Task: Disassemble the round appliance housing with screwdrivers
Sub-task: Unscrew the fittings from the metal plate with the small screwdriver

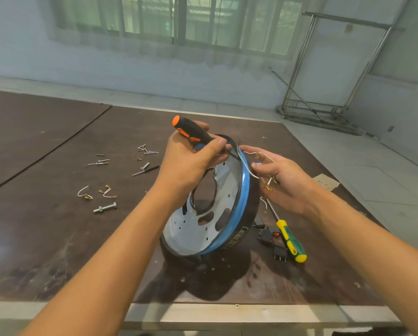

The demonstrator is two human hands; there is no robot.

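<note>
The left grip is curling around the orange-black screwdriver at the upper rim of the round housing, standing on edge on the worktop, while the right grip beside that rim is pinching a white wire, apparently freeing it; next, steady levering is likely needed.

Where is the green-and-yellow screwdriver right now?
In the head view, the green-and-yellow screwdriver lies on the table, right of the round housing, beside small black connectors.
</note>
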